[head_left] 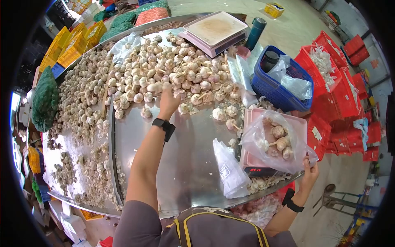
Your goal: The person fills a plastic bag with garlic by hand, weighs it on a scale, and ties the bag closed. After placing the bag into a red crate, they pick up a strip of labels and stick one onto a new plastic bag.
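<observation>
At the garlic heap [135, 78], left hand [168, 101] hides its grip; right hand [309, 169] pinches the soft bag [257, 138]; bulbs [196, 88] seem light, firm: grasp round the body.

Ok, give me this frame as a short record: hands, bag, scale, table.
left hand: reaching into the garlic heap, grip hidden
right hand: holding the rim of the plastic bag
bag contents: a few garlic bulbs
bag position: on the pink scale
table: metal, second scale at its far edge
nearby: blue basket, red crates
</observation>
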Motion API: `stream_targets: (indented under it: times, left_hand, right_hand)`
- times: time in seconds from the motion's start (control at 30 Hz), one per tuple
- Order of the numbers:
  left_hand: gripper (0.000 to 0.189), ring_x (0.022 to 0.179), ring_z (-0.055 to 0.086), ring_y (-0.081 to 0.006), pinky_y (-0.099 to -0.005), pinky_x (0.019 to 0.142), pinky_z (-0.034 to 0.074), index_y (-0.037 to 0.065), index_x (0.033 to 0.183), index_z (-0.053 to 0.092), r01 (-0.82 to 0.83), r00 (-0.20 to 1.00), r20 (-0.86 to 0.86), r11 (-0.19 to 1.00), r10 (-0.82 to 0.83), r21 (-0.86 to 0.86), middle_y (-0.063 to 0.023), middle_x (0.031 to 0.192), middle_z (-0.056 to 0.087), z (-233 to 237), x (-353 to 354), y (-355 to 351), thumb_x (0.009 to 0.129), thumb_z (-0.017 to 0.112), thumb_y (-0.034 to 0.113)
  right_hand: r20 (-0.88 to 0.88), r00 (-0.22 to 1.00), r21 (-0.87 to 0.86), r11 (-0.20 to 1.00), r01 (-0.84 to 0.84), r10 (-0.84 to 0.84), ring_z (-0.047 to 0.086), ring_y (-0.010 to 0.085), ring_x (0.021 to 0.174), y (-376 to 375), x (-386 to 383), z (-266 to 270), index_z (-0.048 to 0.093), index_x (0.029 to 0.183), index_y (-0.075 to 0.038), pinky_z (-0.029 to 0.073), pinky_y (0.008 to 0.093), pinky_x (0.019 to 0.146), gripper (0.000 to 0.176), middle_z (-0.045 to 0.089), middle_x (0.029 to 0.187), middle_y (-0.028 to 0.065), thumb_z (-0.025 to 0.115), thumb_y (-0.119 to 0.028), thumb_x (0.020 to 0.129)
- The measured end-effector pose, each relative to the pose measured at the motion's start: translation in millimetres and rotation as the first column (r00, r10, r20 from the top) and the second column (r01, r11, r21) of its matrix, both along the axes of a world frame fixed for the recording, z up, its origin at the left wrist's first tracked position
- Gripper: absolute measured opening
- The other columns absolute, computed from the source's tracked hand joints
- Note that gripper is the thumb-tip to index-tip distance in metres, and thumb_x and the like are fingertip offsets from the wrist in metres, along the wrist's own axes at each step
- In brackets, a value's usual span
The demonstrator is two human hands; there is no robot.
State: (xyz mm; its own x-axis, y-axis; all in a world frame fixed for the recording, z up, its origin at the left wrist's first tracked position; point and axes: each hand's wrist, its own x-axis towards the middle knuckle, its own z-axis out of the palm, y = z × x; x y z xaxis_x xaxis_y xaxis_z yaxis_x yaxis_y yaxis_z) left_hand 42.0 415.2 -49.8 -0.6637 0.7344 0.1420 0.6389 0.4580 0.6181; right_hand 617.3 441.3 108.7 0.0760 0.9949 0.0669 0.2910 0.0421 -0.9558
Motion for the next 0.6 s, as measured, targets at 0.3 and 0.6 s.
stream_targets:
  times: [0.3,0.6]
  left_hand:
    - [0.053,0.082,0.065,-0.0324,-0.0423,0.071,0.051,0.012,0.118,0.056,0.109,0.993,-0.015,0.969,-0.115,-0.223,-0.0167,0.087,0.067,0.9,21.6,16.9,0.071,0.066,0.033]
    - [0.049,0.073,0.057,-0.0102,-0.0230,0.062,0.047,0.005,0.122,0.056,0.485,0.723,0.313,0.776,-0.615,0.404,-0.0053,0.092,0.063,122.3,186.5,-6.0,0.077,0.073,0.015]
  right_hand:
    - [0.177,0.984,0.079,0.996,-0.035,0.020,0.044,0.0228,0.124,-9.9,-14.9,23.2,0.042,0.135,-0.006,0.032,0.0406,0.104,0.067,0.049,0.131,0.0113,0.072,-0.020,0.077]
    - [0.220,0.975,0.117,0.992,-0.046,0.019,0.044,0.0249,0.126,-8.3,-14.5,10.8,0.041,0.136,-0.007,0.032,0.0439,0.104,0.074,0.048,0.132,0.0134,0.075,-0.028,0.074]
